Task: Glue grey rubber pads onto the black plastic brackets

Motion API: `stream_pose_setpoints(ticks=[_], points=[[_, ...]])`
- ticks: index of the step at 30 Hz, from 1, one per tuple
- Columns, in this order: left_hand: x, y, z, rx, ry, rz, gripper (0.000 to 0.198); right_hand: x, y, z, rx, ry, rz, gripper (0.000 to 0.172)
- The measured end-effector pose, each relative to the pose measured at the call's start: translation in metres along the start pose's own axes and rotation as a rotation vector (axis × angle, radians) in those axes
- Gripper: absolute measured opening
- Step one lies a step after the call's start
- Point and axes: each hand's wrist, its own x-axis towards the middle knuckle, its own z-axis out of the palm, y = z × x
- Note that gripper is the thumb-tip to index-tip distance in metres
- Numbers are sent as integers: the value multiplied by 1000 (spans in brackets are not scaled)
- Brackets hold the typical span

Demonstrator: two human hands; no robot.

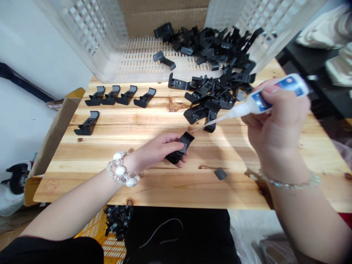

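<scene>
My left hand (167, 148) is closed around a black plastic clip (188, 138), its thumb lying on a small grey pad (183, 147) on the clip. In my right hand (280, 121) is a white glue bottle (260, 101) with a blue label, tilted down to the left. Its long thin nozzle tip ends close to the upper end of the held clip; whether they touch I cannot tell. A loose grey pad (220, 173) lies on the wooden table (165, 190), to the right of my left hand.
Several black clips (126, 95) stand in a row at the left, with a single clip (87, 124) before them. A heap of clips (214, 88) spills from a white plastic crate (115, 62) lying on its side. Below the table edge, a yellow basket (114, 249) holds small dark parts.
</scene>
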Motion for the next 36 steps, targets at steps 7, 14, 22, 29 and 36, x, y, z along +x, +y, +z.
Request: stream_pose_setpoints(ticks=[7, 14, 22, 29, 36], points=[[-1, 0, 0, 10, 4, 2, 17, 1, 2, 0, 2, 8, -12, 8], [-1, 2, 1, 10, 17, -14, 16, 0, 2, 0, -9, 20, -7, 8], [-3, 3, 3, 15, 31, -30, 17, 0, 1, 0, -34, -11, -17, 9], [-3, 6, 5, 30, 44, -45, 16, 1, 0, 1, 2, -2, -36, 7], [-3, 5, 5, 29, 43, -34, 17, 1, 0, 1, 3, 26, -29, 6]])
